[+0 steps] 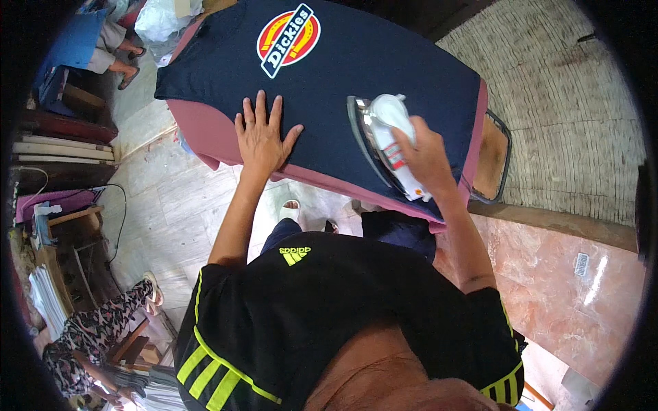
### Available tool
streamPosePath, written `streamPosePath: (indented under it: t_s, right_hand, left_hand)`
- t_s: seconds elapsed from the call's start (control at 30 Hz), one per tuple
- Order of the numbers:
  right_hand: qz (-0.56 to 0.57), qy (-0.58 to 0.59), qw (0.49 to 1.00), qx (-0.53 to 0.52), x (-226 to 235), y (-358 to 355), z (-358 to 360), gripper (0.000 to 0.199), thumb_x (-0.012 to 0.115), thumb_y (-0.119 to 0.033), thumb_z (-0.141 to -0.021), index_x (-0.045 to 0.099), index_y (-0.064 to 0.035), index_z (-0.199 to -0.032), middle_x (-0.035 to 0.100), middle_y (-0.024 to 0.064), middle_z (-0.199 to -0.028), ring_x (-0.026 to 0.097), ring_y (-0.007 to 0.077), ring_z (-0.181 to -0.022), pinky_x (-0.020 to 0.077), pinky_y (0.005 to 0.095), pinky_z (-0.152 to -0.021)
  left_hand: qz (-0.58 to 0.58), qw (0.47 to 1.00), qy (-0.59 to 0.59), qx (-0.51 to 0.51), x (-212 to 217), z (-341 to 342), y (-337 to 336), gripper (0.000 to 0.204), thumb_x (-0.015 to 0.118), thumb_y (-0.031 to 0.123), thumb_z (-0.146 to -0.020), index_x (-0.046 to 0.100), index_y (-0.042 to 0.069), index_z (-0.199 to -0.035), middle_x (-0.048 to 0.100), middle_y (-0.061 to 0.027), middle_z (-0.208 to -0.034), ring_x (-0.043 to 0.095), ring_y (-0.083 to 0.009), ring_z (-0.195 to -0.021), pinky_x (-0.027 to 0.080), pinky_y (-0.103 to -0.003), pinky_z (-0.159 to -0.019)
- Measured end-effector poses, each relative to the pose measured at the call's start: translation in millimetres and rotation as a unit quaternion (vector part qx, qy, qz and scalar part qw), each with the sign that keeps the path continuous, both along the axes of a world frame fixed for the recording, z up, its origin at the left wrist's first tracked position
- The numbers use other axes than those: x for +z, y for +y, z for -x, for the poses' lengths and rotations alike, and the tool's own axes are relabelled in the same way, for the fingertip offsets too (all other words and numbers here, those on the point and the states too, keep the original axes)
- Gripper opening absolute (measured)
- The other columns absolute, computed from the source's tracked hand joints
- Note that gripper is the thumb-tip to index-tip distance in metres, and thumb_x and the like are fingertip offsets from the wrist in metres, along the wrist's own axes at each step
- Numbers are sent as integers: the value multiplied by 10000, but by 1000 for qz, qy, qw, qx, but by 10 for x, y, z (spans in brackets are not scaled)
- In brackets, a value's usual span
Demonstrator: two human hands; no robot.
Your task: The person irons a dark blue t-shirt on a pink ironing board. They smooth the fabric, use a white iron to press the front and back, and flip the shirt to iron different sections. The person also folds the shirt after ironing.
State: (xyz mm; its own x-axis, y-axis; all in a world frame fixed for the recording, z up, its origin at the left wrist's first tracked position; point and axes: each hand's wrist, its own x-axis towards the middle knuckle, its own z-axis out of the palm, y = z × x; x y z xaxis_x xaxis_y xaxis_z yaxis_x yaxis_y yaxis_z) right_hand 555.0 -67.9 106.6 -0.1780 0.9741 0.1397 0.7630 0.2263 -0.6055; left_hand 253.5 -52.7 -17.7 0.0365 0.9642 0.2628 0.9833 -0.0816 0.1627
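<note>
A dark navy T-shirt (pixel 329 89) with a red, yellow and white chest print (pixel 288 41) is spread over an ironing board. My right hand (pixel 423 157) is wrapped round the handle of a white clothes iron (pixel 391 147), whose soleplate is down on the right part of the shirt. The pointed end of the iron is toward the far side. My left hand (pixel 262 133) lies flat on the shirt below the print, with its fingers spread and nothing held.
A pink cover (pixel 205 130) hangs over the board's near edge. The board's metal-framed end (pixel 504 157) is at the right, beside a woven mat (pixel 562 116). One person (pixel 103 44) is at the far left. Another person (pixel 103 318) is at the lower left, near stacked cloth (pixel 48 301).
</note>
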Motion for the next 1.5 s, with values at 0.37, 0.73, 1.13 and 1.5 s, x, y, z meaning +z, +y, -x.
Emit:
streamPosePath:
  t_s: [0.37,0.73,1.13,1.5]
  right_hand:
    - [-84,-147,981,-92,-96,2479,292,567,535,-481,-954,617,71,-1052,670,335,-965,666,470,-944,519,503,-853]
    - [3,-148,983,111,78,624,720,313,665,-299,-925,549,-18,-1002,642,255,-783,659,460,-761,527,508,-669]
    - [-83,-218,971,-56,119,2346,-1403,466,527,-434,-977,580,-10,-1164,683,265,-943,675,435,-874,528,505,-790]
    - [-11,-187,980,66,56,803,-851,399,601,-419,-953,567,-32,-1042,659,253,-829,657,453,-768,520,519,-653]
  left_hand:
    - [-19,997,-63,-33,47,27,-26,685,519,549,-936,464,135,-1479,312,-187,-1589,232,-440,-1474,165,-565,-1182]
    - [18,997,-71,-23,82,83,-76,700,546,524,-925,436,134,-1495,265,-184,-1610,187,-439,-1487,138,-561,-1180]
    - [29,999,-26,-27,58,48,-75,708,547,518,-927,427,124,-1503,269,-193,-1608,189,-434,-1490,134,-554,-1183]
    - [-19,1000,6,-21,23,37,-122,691,508,544,-932,461,134,-1485,310,-186,-1591,229,-431,-1477,177,-558,-1172]
